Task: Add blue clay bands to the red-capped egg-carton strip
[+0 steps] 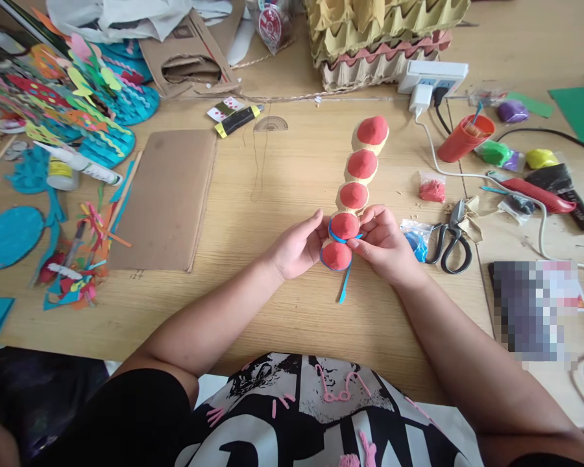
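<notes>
Near the edge of the wooden table [267,311], the half-curled left hand [294,248] steadies an egg-carton strip [353,195], while the right hand [387,245] pinches blue trim [339,239] at its second cup. Beyond, three cups seem untrimmed, though all five already have red caps.

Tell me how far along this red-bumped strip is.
All five bumps of the strip already look red. In hand: left hand and right hand are at its near end, where blue edging shows on two bumps. Possibly left: the three farther bumps, which show no blue edging.
</notes>
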`<state>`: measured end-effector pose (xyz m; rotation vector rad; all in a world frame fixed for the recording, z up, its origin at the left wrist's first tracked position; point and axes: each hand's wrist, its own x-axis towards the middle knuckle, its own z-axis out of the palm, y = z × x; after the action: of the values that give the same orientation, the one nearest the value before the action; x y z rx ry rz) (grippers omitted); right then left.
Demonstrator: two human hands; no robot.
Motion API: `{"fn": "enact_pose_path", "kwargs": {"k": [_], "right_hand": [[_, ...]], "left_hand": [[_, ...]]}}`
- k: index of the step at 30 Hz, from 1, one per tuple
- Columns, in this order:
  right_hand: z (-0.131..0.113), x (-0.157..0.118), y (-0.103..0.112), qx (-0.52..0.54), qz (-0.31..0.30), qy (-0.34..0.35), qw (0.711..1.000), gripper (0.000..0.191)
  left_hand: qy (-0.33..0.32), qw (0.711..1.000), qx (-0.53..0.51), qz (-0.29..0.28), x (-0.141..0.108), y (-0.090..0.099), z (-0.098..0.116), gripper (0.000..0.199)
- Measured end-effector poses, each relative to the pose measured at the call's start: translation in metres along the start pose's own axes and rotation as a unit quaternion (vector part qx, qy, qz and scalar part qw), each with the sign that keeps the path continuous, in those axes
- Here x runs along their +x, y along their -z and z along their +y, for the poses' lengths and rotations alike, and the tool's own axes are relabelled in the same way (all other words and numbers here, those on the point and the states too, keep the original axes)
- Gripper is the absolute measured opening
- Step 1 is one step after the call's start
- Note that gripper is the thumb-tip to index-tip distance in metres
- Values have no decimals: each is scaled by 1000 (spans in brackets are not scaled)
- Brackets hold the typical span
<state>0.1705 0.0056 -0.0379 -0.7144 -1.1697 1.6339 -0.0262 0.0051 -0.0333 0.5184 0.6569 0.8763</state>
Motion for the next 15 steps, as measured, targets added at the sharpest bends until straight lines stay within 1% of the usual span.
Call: {"fn": "enact_pose_path", "kwargs": {"k": [3, 5, 10, 15], "right_hand": [[-1, 0, -2, -5, -5, -2, 1000, 41], [-2, 0, -5, -10, -9, -6, 1000, 42], [-4, -2, -9, 21, -15, -10, 1000, 40], [-3, -3, -11, 84, 5, -24, 996, 42]], "left_hand": [[11, 999, -24, 25, 2, 1, -1, 39], [26, 998, -40, 32, 2, 1, -2, 36], [50, 996, -75, -6, 0, -2, -3, 30], [44, 994, -95, -25, -4, -7, 0, 30]]}}
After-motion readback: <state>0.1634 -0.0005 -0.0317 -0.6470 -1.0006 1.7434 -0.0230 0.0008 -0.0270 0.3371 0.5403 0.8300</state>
